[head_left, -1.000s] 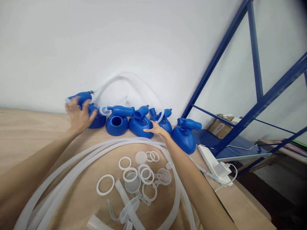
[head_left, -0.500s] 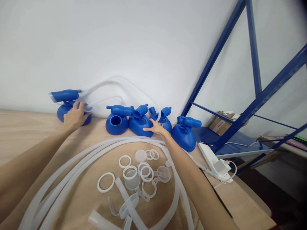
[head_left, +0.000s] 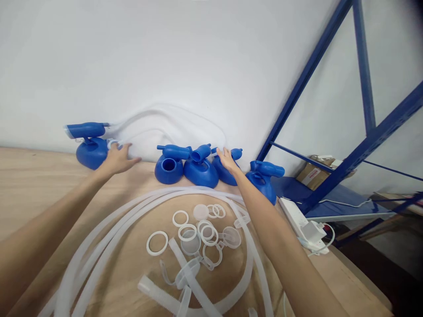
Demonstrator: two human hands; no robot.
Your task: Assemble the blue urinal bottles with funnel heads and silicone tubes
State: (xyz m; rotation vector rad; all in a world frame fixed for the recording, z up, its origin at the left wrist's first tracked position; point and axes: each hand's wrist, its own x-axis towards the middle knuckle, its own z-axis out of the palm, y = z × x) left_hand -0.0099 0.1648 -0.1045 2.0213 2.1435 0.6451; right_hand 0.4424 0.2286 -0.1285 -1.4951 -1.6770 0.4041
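Note:
My left hand [head_left: 120,159], fingers spread, is just right of a blue urinal bottle [head_left: 90,154] by the wall. A clear hose [head_left: 142,115] runs from that bottle along the wall to the right. My right hand [head_left: 226,159] has its fingers stretched out over another blue urinal bottle [head_left: 224,172], partly hiding its neck. Left of it are a tilted urinal bottle [head_left: 201,174] and one with an open round mouth [head_left: 168,175]. A further urinal bottle [head_left: 262,187] is behind my right forearm.
Coiled translucent hoses [head_left: 109,224] arch across the wooden table [head_left: 36,185]. Inside the coil lie several white rings [head_left: 157,232] and clear caps [head_left: 231,237], with short hose pieces [head_left: 158,294]. A power strip [head_left: 299,220] stands at the right edge, beside a blue metal shelf [head_left: 343,154].
My left hand has come off the top of the left bottle to its right side. My right hand has moved from the tilted bottle to the bottle on its right. The view has shifted slightly.

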